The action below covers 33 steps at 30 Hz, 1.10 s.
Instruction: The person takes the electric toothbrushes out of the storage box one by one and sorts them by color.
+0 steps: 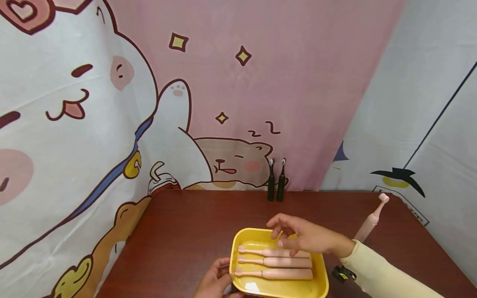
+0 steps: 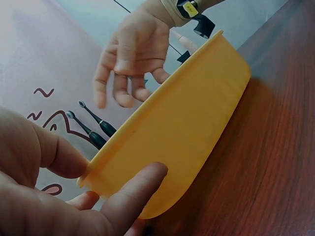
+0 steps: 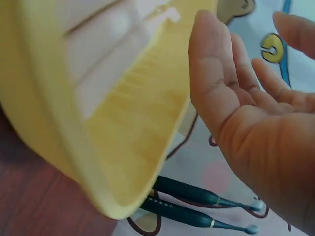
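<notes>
The left hand [image 1: 216, 280] grips the left edge of the tray [image 1: 255, 236]. Well beyond that grip stand two dark brushes [image 1: 271, 188]. Just right of it, three pink brushes [image 1: 287, 262] lie in the tray, heads toward the gripping hand. The right hand [image 1: 303, 235], fingers loosely bent and holding nothing, hovers over the tray; past its wrist is a lone brush [image 1: 367, 227], also pink.

4 pink toothbrushes [image 1: 287, 273], 2 dark toothbrushes [image 1: 271, 188], 1 tray [image 1: 257, 236].
</notes>
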Each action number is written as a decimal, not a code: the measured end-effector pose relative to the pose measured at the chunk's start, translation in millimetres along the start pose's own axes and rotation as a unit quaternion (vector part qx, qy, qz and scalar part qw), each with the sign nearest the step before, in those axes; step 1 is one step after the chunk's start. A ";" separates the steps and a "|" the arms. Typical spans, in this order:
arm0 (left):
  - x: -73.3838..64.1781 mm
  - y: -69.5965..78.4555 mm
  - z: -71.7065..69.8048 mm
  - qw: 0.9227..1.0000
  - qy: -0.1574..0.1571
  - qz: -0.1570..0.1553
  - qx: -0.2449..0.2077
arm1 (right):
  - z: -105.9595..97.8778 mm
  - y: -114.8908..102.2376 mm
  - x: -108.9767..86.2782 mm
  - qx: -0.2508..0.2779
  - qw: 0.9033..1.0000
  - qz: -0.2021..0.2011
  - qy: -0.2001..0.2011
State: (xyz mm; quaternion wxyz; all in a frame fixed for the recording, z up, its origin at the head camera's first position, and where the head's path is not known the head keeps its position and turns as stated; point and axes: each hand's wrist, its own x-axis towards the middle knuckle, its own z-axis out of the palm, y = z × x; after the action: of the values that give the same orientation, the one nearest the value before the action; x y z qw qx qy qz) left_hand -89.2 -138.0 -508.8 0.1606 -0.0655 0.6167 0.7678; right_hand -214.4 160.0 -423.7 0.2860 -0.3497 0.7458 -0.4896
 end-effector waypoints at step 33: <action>1.0 -0.9 -4.1 0.998 0.005 0.027 0.057 | 39.3 20.8 6.1 -0.237 0.967 -0.004 -0.097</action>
State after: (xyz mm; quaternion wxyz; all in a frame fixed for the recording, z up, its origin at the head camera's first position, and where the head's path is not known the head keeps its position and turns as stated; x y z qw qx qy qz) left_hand -90.2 -141.6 -510.9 0.1402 -0.0430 0.6616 0.7354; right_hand -192.8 140.0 -457.6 0.2645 -0.4562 0.8078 -0.2635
